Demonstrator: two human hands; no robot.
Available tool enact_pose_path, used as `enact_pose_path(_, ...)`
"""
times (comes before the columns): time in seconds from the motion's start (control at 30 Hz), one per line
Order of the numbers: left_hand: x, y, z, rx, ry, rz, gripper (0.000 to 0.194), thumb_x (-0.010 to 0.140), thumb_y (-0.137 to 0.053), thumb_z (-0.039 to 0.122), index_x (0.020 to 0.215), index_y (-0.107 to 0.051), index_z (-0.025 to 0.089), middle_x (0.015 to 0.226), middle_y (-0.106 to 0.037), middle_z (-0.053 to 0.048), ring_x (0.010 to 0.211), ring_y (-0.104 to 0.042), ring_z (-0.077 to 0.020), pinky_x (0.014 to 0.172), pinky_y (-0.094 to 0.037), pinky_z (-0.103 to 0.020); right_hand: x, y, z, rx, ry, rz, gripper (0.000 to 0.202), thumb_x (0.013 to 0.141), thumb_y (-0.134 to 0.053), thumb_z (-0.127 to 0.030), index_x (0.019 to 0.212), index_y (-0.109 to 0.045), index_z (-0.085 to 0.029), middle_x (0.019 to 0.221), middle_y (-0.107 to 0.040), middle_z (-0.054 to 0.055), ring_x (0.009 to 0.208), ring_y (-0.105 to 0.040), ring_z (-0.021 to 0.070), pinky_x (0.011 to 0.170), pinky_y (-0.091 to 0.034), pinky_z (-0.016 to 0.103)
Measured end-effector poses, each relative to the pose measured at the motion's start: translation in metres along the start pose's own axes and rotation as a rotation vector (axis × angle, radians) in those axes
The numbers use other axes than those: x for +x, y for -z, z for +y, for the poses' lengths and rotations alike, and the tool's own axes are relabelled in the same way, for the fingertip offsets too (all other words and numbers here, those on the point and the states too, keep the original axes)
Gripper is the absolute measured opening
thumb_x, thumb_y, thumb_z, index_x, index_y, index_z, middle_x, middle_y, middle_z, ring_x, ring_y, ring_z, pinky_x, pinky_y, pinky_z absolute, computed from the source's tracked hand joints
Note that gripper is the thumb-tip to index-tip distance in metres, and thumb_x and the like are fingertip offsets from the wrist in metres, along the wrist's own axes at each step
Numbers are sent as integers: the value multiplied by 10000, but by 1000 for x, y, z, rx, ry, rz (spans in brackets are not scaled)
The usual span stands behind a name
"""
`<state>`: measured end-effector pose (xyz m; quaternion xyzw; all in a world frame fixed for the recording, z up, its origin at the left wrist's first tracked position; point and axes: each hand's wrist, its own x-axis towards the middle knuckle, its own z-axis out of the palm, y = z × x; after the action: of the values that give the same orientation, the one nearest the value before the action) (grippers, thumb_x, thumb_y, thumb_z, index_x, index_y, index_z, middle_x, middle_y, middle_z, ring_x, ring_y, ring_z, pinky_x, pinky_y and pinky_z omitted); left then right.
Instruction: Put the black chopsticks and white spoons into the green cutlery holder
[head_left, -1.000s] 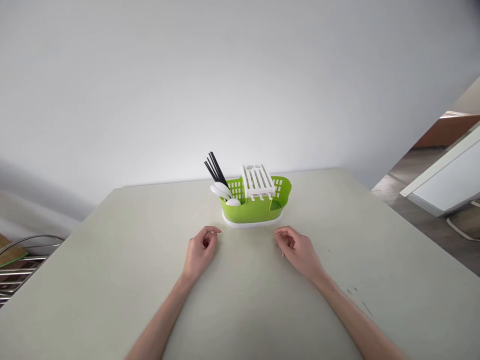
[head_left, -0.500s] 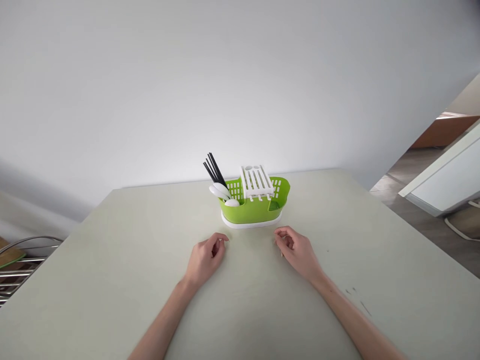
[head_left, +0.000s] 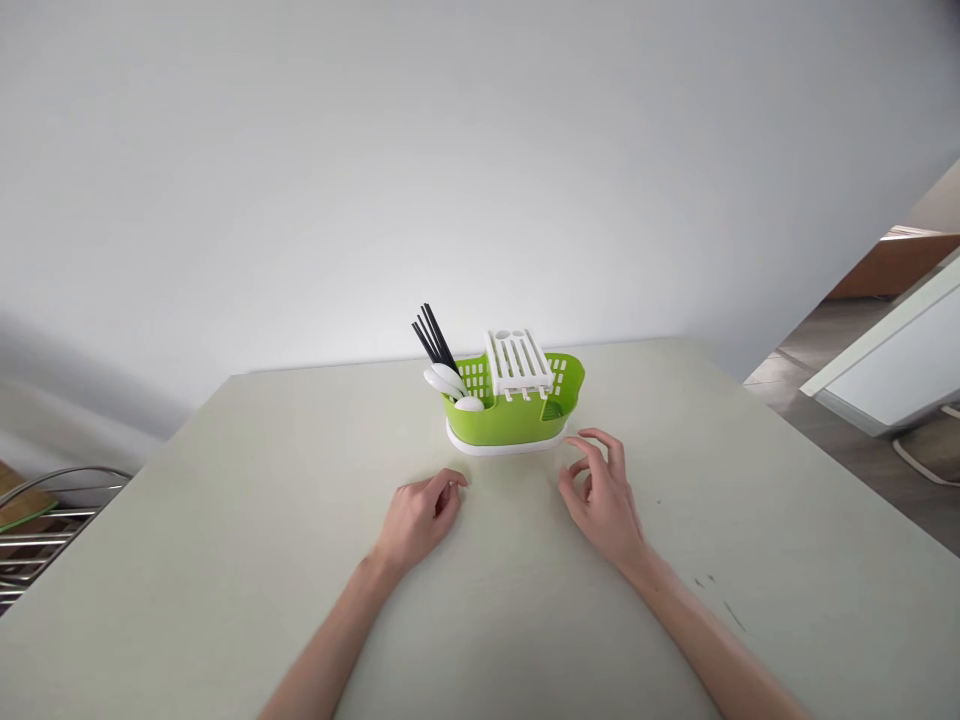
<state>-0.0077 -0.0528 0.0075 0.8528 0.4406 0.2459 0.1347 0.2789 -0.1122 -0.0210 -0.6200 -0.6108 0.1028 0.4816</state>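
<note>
A green utensil basket with a white base stands on the tabletop near the wall. A white slotted rack with small hooks bridges its middle. In its left part stand several black chopsticks, along with a white ladle or big spoon and a smaller white spoon. My left hand rests on the table in front of the basket, fingers curled in and holding nothing. On the other side, my right hand is empty with fingers apart, its fingertips close to the base's right end.
The pale table reaches back to a white wall. Beyond its left edge is a metal wire rack. To the right are a white cabinet and the floor. Dark marks lie near my right forearm.
My right hand has opened its fingers and reached slightly forward toward the basket's right end. My left hand stays curled. The whole view has shifted slightly.
</note>
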Motion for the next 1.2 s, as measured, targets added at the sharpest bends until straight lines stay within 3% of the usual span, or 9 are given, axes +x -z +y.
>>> enact_pose_path(0.1,0,-1,-2,-2,10,-15,273,1005,-420,241,1056,-688,228,641,-583,50,522,-444,-111,584,-365,-237,5,-2,-5,-129,96,-18,534,1022,-462,-307,1551,-397,-280,1601,-367,187,951,-721,200,537,-562,299)
enact_pose_path(0.23,0,-2,-4,8,23,-37,291,1004,-413,240,1067,-697,231,635,-582,46,522,-446,-118,590,-357,-248,19,-10,-9,-355,139,-142,694,1029,-394,-291,1691,-188,-258,1668,-335,198,1062,-710,277,558,-571,336)
enact_pose_path(0.4,-2,-3,-6,6,24,-50,296,1003,-413,240,1071,-701,236,642,-589,41,528,-463,-126,597,-356,-251,30,-17,-5,-593,156,-221,675,1068,-308,-369,1711,-153,-234,1658,-379,199,1183,-627,373,641,-605,424)
enact_pose_path(0.53,-4,-3,-8,-13,24,-63,292,991,-424,221,1076,-703,238,666,-609,39,540,-462,-125,612,-360,-253,34,-7,7,-714,144,-231,670,1087,-236,-466,1702,-201,-204,1636,-408,210,1206,-569,408,691,-610,486)
enact_pose_path(0.87,-3,-1,-7,-22,35,-74,307,985,-407,208,1054,-704,245,628,-539,51,519,-396,-123,591,-330,-252,61,65,84,-817,-161,-281,819,1049,-148,-658,1694,-230,-160,1766,-183,160,1352,-480,417,854,-583,537)
enact_pose_path(1.03,-3,0,-4,-18,35,-61,305,982,-407,215,1038,-706,246,620,-530,48,522,-409,-125,591,-337,-254,78,107,128,-812,-280,-280,900,1028,-185,-714,1710,-181,-126,1775,-99,199,1418,-453,442,960,-528,561)
enact_pose_path(1.2,-2,-2,-6,-7,40,-64,310,979,-407,216,1031,-711,248,610,-521,50,517,-403,-124,584,-336,-254,92,136,157,-783,-309,-260,938,1050,-269,-701,1697,-195,-26,1724,-158,327,1369,-542,452,923,-478,512)
